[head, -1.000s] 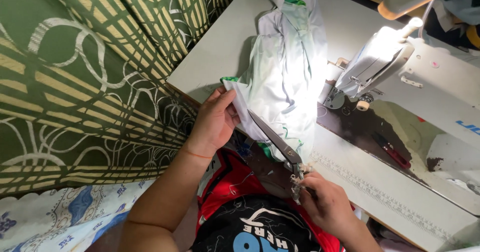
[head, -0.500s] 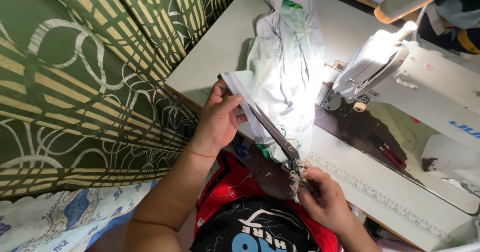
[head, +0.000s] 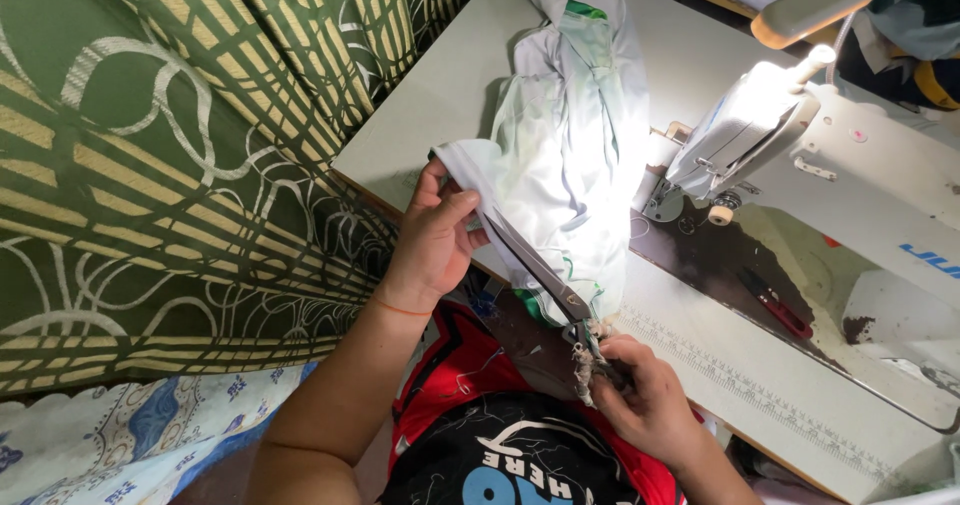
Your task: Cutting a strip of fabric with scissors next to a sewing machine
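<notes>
My left hand (head: pixel 432 237) pinches the near edge of a white garment with green trim (head: pixel 570 135) that lies bunched on the sewing table (head: pixel 420 115). My right hand (head: pixel 645 395) grips the cloth-wrapped handles of a pair of scissors (head: pixel 540 270). The long blades run up along the fabric edge toward my left thumb. The garment spreads under the lamp light beside the sewing machine.
A white sewing machine (head: pixel 800 155) stands on the right of the table, its head lit brightly. A small red-handled tool (head: pixel 775 305) lies on the dark machine bed. A green patterned curtain (head: pixel 170 165) hangs to the left. More cloth is piled at the far right.
My left hand has shifted slightly along the fabric edge, and the scissors blades have advanced along the cloth toward it. My right hand stays on the handles.
</notes>
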